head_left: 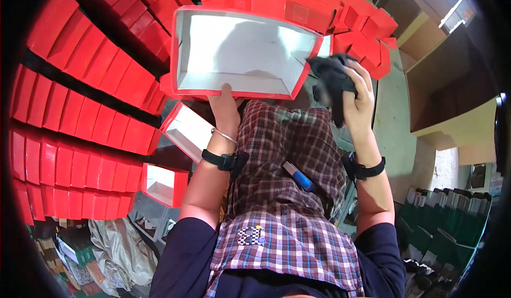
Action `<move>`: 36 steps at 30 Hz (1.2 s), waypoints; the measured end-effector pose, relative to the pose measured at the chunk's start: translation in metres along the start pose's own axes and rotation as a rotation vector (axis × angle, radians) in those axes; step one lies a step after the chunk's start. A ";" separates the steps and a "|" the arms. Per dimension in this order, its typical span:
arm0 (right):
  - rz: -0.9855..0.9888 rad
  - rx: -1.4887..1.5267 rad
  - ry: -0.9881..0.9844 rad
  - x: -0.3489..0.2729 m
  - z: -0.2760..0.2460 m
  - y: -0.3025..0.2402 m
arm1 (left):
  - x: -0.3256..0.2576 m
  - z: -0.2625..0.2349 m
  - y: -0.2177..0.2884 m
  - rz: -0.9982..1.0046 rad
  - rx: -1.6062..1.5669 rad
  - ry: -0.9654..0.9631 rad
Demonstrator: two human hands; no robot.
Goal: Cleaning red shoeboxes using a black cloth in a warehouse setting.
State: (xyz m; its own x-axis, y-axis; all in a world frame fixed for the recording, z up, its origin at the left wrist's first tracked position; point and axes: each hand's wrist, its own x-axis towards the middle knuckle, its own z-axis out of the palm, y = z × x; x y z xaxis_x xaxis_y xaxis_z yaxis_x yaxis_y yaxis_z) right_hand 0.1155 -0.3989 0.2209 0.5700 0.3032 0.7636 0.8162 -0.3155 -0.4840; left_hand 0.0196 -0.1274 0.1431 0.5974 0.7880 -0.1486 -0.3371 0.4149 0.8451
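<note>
My left hand (226,109) grips the near edge of a large red box (242,50) with a white, empty inside, holding it up in front of me. My right hand (357,93) is closed around a black shoe (332,77) just to the right of the box's right rim. Both wrists wear black straps, and the left also has a thin bracelet. A plaid cloth (282,154) covers my lap below the hands, with a blue pen-like object (299,177) lying on it.
Rows of red boxes (80,111) are stacked along the left and behind the held box. Two open red boxes (186,130) (164,183) lie at my left. Brown cartons (447,79) stand at right, dark green boxes (452,218) at lower right.
</note>
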 end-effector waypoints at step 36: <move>0.181 -0.721 -0.724 -0.110 0.039 0.050 | -0.073 0.026 -0.061 0.545 0.981 -0.562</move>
State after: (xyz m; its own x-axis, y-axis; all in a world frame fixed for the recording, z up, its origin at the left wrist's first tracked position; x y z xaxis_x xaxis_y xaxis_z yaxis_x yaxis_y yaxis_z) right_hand 0.0972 -0.4130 0.0962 0.7930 0.5904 0.1501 0.5987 -0.8009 -0.0133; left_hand 0.0153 -0.2225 0.1156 0.8594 0.3479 0.3746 -0.0985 -0.6062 0.7892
